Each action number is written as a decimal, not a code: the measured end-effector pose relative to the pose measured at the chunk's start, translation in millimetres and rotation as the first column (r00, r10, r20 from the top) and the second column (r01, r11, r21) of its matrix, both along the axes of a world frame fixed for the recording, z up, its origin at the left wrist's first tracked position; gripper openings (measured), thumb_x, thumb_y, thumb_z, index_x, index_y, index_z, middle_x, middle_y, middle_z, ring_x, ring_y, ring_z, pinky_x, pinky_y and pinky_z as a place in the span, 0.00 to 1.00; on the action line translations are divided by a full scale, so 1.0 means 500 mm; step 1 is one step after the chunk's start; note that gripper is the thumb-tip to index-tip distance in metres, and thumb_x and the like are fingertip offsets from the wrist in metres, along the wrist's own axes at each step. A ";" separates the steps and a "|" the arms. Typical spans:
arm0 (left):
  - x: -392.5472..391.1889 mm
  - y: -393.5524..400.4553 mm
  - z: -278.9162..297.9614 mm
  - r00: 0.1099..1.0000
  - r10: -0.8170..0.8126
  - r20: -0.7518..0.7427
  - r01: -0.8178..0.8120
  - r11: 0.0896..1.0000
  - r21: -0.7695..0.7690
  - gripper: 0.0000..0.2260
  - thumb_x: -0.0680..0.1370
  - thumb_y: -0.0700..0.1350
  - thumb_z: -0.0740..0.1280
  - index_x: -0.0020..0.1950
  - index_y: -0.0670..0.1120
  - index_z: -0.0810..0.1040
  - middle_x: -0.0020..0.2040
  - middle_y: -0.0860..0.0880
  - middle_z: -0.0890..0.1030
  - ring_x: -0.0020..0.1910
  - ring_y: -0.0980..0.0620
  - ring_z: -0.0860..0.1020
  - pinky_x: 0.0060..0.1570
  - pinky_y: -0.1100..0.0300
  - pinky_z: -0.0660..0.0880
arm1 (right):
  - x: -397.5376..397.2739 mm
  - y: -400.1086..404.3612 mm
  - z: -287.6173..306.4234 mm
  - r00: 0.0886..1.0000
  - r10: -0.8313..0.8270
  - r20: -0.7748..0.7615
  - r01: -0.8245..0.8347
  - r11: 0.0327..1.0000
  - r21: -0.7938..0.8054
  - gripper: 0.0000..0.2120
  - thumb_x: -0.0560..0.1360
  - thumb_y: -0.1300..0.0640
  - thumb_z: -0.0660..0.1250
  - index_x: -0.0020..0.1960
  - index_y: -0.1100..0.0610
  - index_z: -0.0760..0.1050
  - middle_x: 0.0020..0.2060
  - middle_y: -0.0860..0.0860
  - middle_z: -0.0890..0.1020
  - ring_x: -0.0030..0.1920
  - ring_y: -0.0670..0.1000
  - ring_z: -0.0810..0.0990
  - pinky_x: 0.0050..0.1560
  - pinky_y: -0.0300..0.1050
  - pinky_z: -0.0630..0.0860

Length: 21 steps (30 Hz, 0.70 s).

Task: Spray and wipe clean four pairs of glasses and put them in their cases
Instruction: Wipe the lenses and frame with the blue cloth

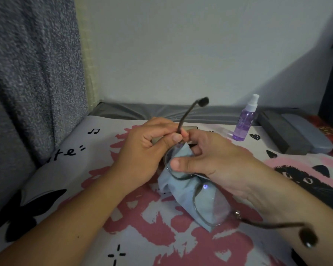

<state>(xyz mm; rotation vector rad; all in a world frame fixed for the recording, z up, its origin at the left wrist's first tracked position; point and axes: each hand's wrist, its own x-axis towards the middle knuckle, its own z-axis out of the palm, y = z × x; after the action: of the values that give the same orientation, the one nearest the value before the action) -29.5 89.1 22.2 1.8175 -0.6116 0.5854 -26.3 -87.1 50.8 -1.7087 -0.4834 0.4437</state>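
glasses between both hands | left hand pinches temple | right hand presses cloth

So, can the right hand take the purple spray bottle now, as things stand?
Probably not at once. The right hand is busy: it presses the blue cloth on a lens of the glasses. The path to the spray bottle looks free, so it likely could after letting go.
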 end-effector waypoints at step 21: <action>0.000 -0.013 -0.010 1.000 0.021 0.023 -0.022 0.997 0.076 0.07 0.79 0.39 0.69 0.51 0.50 0.84 0.49 0.58 0.83 0.54 0.55 0.80 0.57 0.66 0.72 | -0.012 0.015 -0.009 0.992 -0.027 -0.121 0.042 0.991 0.123 0.29 0.66 0.76 0.75 0.62 0.56 0.77 0.52 0.57 0.86 0.55 0.55 0.85 0.59 0.53 0.80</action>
<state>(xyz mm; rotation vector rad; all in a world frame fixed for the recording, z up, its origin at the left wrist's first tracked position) -29.5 82.7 17.4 1.8938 -0.6377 0.6044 -32.1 -79.9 46.2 -1.5573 -0.3865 0.4770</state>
